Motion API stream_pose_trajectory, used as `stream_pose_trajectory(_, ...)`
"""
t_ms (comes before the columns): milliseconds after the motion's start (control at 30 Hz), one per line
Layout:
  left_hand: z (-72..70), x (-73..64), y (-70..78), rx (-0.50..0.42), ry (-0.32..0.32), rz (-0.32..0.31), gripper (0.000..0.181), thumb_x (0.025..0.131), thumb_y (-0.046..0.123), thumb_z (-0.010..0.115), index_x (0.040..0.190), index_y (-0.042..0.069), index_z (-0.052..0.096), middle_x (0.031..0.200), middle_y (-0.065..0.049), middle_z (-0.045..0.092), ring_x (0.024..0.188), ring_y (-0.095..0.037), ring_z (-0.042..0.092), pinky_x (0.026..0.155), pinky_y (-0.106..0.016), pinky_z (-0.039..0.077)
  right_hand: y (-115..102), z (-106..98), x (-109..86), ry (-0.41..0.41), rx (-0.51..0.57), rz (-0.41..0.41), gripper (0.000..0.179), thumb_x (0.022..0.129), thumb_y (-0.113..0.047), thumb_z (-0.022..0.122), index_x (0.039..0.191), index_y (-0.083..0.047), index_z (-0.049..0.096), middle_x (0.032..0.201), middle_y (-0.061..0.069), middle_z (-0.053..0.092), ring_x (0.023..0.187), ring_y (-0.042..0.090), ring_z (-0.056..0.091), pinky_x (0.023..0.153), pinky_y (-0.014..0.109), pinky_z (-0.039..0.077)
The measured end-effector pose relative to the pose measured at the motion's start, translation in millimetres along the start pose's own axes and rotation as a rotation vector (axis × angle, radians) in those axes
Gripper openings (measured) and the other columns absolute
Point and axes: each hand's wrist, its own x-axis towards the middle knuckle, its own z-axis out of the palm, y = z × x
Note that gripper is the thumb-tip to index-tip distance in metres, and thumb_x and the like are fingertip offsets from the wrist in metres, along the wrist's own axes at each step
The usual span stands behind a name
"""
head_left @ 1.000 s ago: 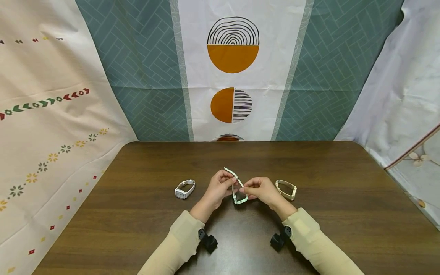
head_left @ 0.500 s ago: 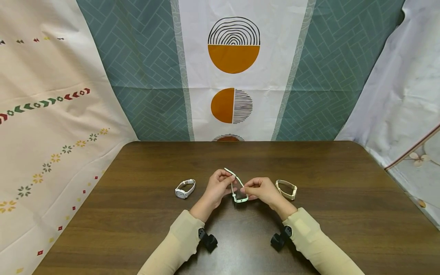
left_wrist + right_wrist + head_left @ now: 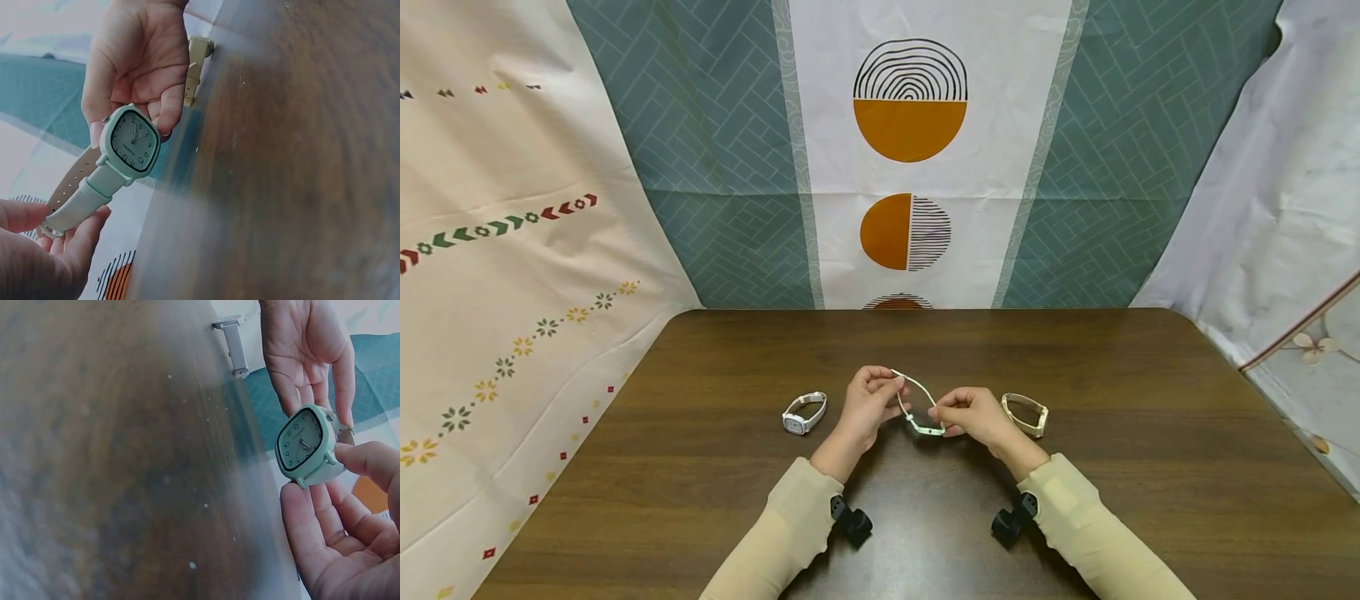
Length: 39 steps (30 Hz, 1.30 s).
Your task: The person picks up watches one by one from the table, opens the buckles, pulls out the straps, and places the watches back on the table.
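A mint-green wristwatch with a rounded-square dial (image 3: 132, 142) is held in the air between both hands, its strap bowed into a loop. My left hand (image 3: 859, 408) pinches the strap at the buckle (image 3: 51, 232) end between thumb and fingers. My right hand (image 3: 976, 417) grips the strap right beside the case, thumb on one side and fingers on the other. In the right wrist view the watch case (image 3: 304, 441) tilts with its dial facing the table. Holes show along the other strap half (image 3: 70, 181) in the left wrist view.
To the left of the hands, a white watch (image 3: 795, 423) rests on the brown wooden table (image 3: 715, 367). A gold-coloured watch (image 3: 1039, 422) lies close behind the right hand. Patterned cloth (image 3: 722, 167) hangs beyond the far edge.
My left hand has shifted slightly left and away from me, spreading the strap loop wider. The watch case has turned flatter; the right hand is nearly still.
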Motion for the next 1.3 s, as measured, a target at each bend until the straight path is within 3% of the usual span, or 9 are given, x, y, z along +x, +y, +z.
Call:
stream_pose_trajectory(267,-3.2,2.0,2.8,0.010,0.033,0.006,0.019,0.092,-0.001,0.056,0.109,-0.007,0.049,0.090,-0.005,0.063,0.077,-0.011,0.064,0.071,-0.033,0.058,0,-2,0.5,0.037,0.031,0.033,0.019,0.085,0.000,0.061,0.095,0.016,0.062,0.088,0.019,0.071,0.064,0.009,0.062,0.064,0.029,0.057)
stream_pose_trajectory(533,-7.2,3.4,3.9,0.038,0.066,-0.004,0.023,0.092,0.001,0.058,0.111,-0.011,0.055,0.088,-0.003,0.067,0.080,-0.011,0.065,0.067,-0.027,0.057,-1,-3,1.8,0.070,0.050,0.047,0.021,0.086,-0.003,0.063,0.097,0.015,0.062,0.078,0.005,0.070,0.061,0.009,0.062,0.060,0.024,0.056)
stream_pose_trajectory(733,-10.4,5.6,1.8,0.053,0.077,-0.020,0.027,0.092,0.002,0.058,0.113,-0.015,0.055,0.095,-0.011,0.070,0.077,-0.008,0.064,0.067,-0.026,0.056,0,-3,2.3,0.087,0.084,0.077,0.022,0.087,-0.003,0.064,0.098,0.015,0.062,0.076,0.005,0.069,0.060,0.009,0.063,0.060,0.024,0.056)
stream_pose_trajectory(1067,-14.5,9.1,-3.5,0.057,0.084,-0.062,0.023,0.092,0.003,0.060,0.110,-0.011,0.059,0.097,-0.010,0.067,0.079,-0.012,0.063,0.067,-0.026,0.056,3,-2,2.4,0.083,0.160,0.103,0.022,0.087,0.000,0.062,0.098,0.018,0.060,0.072,0.005,0.067,0.061,0.010,0.063,0.061,0.025,0.057)
stream_pose_trajectory(1300,-16.4,9.8,-4.2,0.099,0.082,-0.093,0.025,0.091,0.005,0.062,0.110,-0.011,0.060,0.099,-0.010,0.065,0.079,-0.014,0.062,0.065,-0.026,0.057,5,3,3.9,0.105,0.145,0.126,0.021,0.085,0.001,0.064,0.098,0.016,0.060,0.073,0.007,0.068,0.060,0.011,0.064,0.061,0.027,0.057)
